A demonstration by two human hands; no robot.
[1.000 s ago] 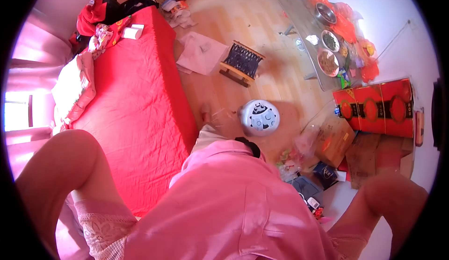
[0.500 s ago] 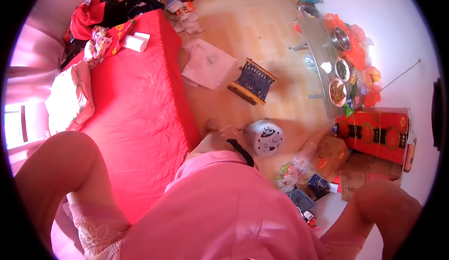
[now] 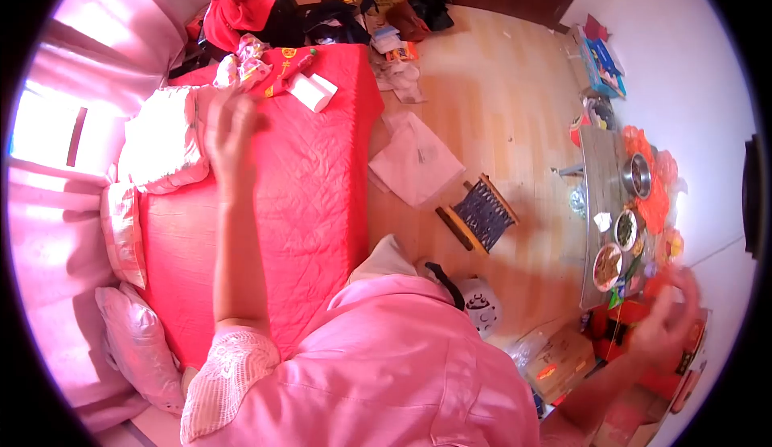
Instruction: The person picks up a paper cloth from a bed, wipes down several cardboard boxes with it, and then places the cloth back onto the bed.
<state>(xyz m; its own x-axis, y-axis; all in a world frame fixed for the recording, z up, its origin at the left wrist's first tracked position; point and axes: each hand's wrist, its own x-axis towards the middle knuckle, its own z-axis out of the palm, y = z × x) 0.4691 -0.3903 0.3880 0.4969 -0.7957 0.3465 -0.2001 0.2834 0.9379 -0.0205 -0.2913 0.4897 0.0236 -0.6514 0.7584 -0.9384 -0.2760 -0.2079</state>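
My left hand (image 3: 232, 129) is raised over the red bed (image 3: 297, 182), slightly blurred, with its fingers up and apart and nothing seen in them. Behind it lie a white pillow (image 3: 165, 141) and a white roll (image 3: 310, 93). On the other side, my right hand (image 3: 666, 318) is smeared by motion, its fingers loosely curved with a gap between them. It appears in front of a red box (image 3: 623, 318), close to the near end of a narrow table (image 3: 599, 198); I cannot tell whether it touches either.
A small wooden stool (image 3: 480, 215) with a woven seat stands on the floor beside a pale sheet (image 3: 418, 161). A white bin-like object (image 3: 482, 306) and a cardboard box (image 3: 559, 362) are near my body. The table bears bowls, including a steel one (image 3: 636, 175).
Both hands have come into view, the left over the bed and the right by the table. The view has shifted, showing more of the far door and the window side.
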